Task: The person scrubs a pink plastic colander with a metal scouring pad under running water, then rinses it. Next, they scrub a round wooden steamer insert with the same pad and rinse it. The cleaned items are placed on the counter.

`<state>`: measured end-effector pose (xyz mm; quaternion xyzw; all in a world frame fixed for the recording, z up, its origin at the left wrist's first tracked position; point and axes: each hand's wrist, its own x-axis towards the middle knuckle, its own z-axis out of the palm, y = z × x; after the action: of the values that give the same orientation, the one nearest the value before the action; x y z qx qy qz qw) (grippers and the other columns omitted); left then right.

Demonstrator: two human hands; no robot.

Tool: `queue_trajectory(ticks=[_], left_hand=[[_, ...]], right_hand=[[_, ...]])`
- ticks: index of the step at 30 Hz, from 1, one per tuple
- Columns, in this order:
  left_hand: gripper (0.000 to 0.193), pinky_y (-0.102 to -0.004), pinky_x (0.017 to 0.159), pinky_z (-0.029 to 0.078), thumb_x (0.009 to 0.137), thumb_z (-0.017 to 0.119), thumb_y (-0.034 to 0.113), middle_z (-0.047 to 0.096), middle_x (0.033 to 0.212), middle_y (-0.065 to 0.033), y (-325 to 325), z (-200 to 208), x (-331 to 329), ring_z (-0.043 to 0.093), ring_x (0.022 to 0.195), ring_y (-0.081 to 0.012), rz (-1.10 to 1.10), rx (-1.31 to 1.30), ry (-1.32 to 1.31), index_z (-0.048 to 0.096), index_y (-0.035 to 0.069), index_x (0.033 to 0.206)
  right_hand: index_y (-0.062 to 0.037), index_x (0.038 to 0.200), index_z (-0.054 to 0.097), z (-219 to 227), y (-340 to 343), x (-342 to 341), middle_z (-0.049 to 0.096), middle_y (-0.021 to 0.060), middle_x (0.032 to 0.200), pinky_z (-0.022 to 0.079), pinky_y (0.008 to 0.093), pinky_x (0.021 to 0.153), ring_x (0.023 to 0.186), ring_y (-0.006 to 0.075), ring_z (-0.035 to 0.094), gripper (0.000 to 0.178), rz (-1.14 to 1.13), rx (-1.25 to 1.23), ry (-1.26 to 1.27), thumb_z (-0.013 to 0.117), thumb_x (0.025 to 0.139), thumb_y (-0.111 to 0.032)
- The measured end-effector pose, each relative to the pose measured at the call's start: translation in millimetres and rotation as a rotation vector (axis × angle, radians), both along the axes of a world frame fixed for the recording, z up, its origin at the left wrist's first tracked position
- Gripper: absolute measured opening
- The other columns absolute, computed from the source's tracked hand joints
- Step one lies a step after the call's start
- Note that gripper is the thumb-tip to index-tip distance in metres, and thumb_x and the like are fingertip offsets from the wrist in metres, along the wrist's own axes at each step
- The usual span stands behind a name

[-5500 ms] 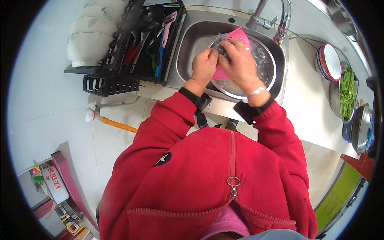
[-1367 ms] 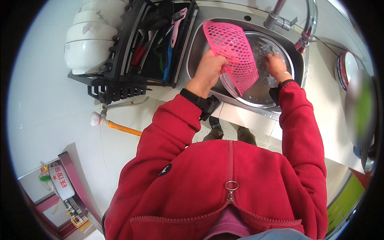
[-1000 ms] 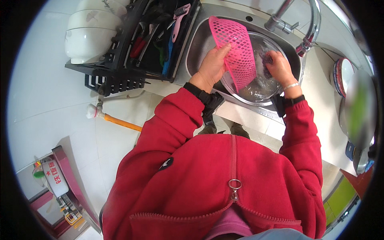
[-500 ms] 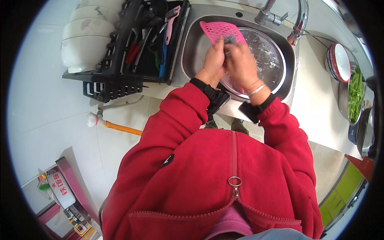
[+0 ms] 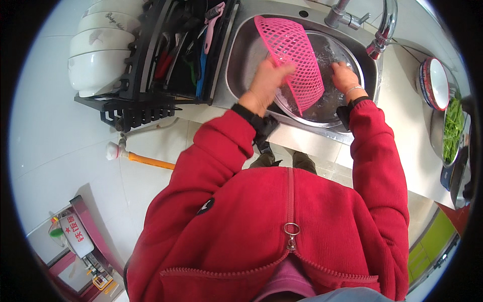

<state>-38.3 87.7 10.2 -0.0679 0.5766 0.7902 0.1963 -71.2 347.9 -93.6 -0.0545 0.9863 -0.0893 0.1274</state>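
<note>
My left hand point(image 5: 271, 78) is closed on the near left edge of a pink plastic mesh basket point(image 5: 297, 55), which is tilted on its side over the sink. Under the basket a round metal basin point(image 5: 314, 123) stands in the steel sink point(image 5: 242, 65), with rippling water in it. My right hand point(image 5: 345, 78) is apart from the basket, low at the basin's right side. Its fingers look curled in toward the water, and whatever they hold is hidden.
A chrome faucet point(image 5: 385, 35) arches over the sink's far right corner. On the left stands a black rack point(image 5: 132, 75) with utensils and stacked white bowls point(image 5: 98, 68). Along the right counter sit red-rimmed bowls point(image 5: 435, 83) and a dish of green vegetables point(image 5: 453, 128).
My hands were together at the basket over a dark scrubber. Now the right hand has moved right to the basin's water, while the left has raised the basket's side and turned it.
</note>
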Motion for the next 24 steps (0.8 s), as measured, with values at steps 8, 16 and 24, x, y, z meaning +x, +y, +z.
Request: queue_trajectory(ticks=[8, 16, 24], left_hand=[[0.023, -0.0299, 0.077, 0.049, 0.089, 0.054, 0.014, 0.063, 0.097, -0.0053, 15.9, -26.8, 15.2, 0.06, 0.087, -0.0155, 0.003, 0.111, -0.11, 0.056, 0.003, 0.109], [0.029, -0.0338, 0.078, 0.05, 0.093, 0.051, 0.025, 0.06, 0.1, -0.009, 26.6, -15.2, 3.7, 0.06, 0.089, -0.0187, 0.093, 0.425, -0.161, 0.053, 0.001, 0.109], [0.045, -0.0296, 0.085, 0.041, 0.093, 0.048, 0.038, 0.057, 0.105, -0.0073, 48.6, -11.1, 4.6, 0.051, 0.096, -0.0152, 0.204, 0.19, -0.125, 0.055, -0.002, 0.112]], right_hand=[[-0.0098, 0.102, 0.063, -11.8, 10.6, -6.8, 0.06, 0.0167, 0.103, 0.047, 0.0401, 0.085, 0.097, 0.0357, 0.058, 0.026, 0.268, 0.261, -0.36, 0.054, 0.077, -0.008], [-0.006, 0.099, 0.059, 120.9, -40.0, 51.6, 0.052, 0.0145, 0.119, 0.046, 0.0344, 0.085, 0.102, 0.0333, 0.055, 0.032, 0.017, -0.435, 0.445, 0.064, 0.068, -0.012], [-0.0067, 0.1, 0.06, 110.8, -112.0, 31.9, 0.057, 0.0162, 0.108, 0.042, 0.0431, 0.082, 0.099, 0.035, 0.053, 0.027, -0.097, -0.486, 0.778, 0.059, 0.073, -0.008]])
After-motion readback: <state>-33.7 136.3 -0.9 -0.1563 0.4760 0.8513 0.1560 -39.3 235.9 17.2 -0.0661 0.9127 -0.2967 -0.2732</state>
